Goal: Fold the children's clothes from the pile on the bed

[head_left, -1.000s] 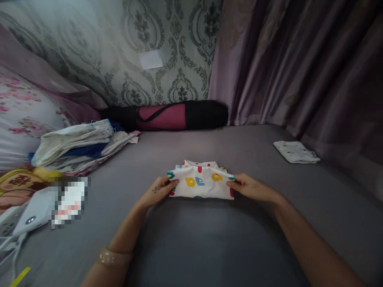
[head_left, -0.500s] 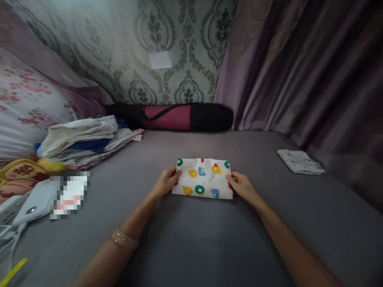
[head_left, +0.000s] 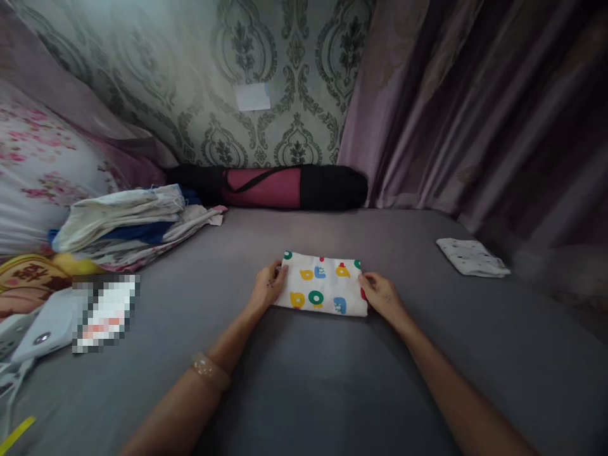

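Observation:
A folded white cloth [head_left: 327, 288] with colourful printed shapes lies on the grey sheet [head_left: 304, 380], in the middle of the head view. My left hand [head_left: 270, 285] grips its left edge, thumb on top and fingers partly hidden behind it. At the right edge, my right hand [head_left: 377, 292] pinches the fabric between thumb and fingers. The cloth forms a flat rectangle, its far left corner slightly raised.
Stacked clothes [head_left: 123, 218] lie at the left, near a flowered pillow [head_left: 33, 158]. A white device [head_left: 52, 323] with cables sits below them. A black and maroon bag [head_left: 266, 187] rests along the wall. Another folded cloth [head_left: 472, 257] is at the right.
My left hand has turned a little more upright and shifted slightly right at the cloth's left edge. That side of the cloth has drawn in slightly. My right hand keeps its hold.

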The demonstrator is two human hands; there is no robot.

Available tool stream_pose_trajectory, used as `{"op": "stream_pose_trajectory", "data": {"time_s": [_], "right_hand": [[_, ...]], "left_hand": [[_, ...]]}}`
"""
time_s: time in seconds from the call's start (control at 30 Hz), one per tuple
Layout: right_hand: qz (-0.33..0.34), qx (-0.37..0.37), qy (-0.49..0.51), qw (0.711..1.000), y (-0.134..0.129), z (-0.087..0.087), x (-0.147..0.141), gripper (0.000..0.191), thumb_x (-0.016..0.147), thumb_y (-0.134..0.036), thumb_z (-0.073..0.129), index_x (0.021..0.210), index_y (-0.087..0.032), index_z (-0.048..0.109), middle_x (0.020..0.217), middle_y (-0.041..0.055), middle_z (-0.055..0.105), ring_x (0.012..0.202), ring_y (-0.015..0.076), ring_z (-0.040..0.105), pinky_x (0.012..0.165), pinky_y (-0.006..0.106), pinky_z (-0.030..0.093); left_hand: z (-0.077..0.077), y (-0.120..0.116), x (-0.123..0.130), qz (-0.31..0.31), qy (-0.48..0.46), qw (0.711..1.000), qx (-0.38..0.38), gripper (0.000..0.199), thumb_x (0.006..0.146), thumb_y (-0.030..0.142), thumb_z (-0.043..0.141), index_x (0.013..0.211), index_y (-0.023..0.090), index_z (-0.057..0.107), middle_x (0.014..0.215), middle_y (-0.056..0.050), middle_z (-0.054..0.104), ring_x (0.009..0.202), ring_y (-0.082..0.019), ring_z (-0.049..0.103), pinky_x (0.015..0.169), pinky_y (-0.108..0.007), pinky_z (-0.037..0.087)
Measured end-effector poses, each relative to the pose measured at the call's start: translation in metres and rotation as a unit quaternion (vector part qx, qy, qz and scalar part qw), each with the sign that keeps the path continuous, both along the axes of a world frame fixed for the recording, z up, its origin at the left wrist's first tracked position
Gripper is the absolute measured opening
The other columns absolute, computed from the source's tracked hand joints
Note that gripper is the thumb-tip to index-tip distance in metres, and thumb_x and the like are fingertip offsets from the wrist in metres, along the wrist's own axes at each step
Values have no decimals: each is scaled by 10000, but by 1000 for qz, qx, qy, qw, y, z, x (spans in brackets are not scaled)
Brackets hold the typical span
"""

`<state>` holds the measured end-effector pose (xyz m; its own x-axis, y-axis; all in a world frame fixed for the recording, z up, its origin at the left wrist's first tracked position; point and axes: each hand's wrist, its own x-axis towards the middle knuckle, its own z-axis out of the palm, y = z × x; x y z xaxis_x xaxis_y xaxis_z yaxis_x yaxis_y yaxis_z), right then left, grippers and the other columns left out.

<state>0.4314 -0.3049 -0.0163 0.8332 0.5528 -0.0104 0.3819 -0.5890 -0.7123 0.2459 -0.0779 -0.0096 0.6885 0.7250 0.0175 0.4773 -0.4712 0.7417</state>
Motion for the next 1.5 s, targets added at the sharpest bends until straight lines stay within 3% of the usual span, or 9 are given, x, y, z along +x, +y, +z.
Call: {"op": "stream_pose_trajectory", "data": {"time_s": [0.17,0.4,0.6,0.93,1.1,1.2,1.33,1.4,1.5], "right_hand": [[51,7,14,999,-2,8,-9,621,838,-433,505,1389,-151,451,609,-21,590,545,164,562,547,271,399],[113,20,-10,993,-2,-2,-9,444,790,-310,552,1212,-180,596,754,2,591,614,133,499,600,265,415],[112,-5,-15,994,-3,-4,-10,428,811,-294,522,1217,-189,607,872,45,653,712,168,560,667,290,443],[111,-33,-75,990,-7,-9,-12,408,862,-318,485,1230,-208,624,1030,85,639,865,211,597,801,355,470],[118,-105,-140,978,-14,10,-16,384,923,-274,411,1200,-169,656,1013,137,612,910,258,621,821,374,476],[111,-126,-192,967,-3,30,-25,420,954,-249,327,1204,-156,650,1165,183,605,990,312,620,859,421,476],[176,-100,-223,954,29,40,-45,528,993,-325,253,1433,-108,451,1520,174,380,1363,335,394,1117,497,311],[195,-128,-232,944,42,33,-53,566,1004,-385,241,1491,-125,366,1583,145,276,1451,312,245,1172,531,185],[192,-172,-239,936,52,14,-58,583,1002,-441,250,1522,-188,323,1594,111,257,1469,318,188,1167,584,132]], "left_hand": [[-4,-1,-9,-23,-37,999,10,569,921,414,436,1431,161,426,698,18,545,630,-132,520,629,-236,410],[-8,-1,-15,-89,2,994,57,397,922,286,401,1229,178,627,719,-13,577,695,-147,549,718,-256,447],[-16,-1,-13,-110,-12,988,111,358,923,236,397,1185,195,637,968,-82,656,826,-180,611,805,-291,470],[-23,-5,-16,-97,15,984,150,389,943,236,359,1221,185,626,1028,-104,581,843,-178,588,792,-292,486],[-15,-10,-20,-52,46,985,159,374,945,223,372,1227,196,616,1159,-117,535,816,-165,581,754,-290,479],[-9,-12,-22,-10,28,985,171,367,952,226,366,1218,184,615,1173,-122,521,797,-168,575,714,-291,470],[-10,-13,-22,-14,-17,984,177,336,936,186,398,1199,196,606,1145,-96,522,828,-157,571,739,-271,466],[-12,-13,-22,-23,-27,984,177,326,923,169,418,1189,194,606,1140,-94,522,839,-159,568,757,-276,466],[-14,-12,-23,-28,-30,983,177,319,926,166,414,1175,190,612,1145,-99,530,871,-169,569,772,-283,466]]}}
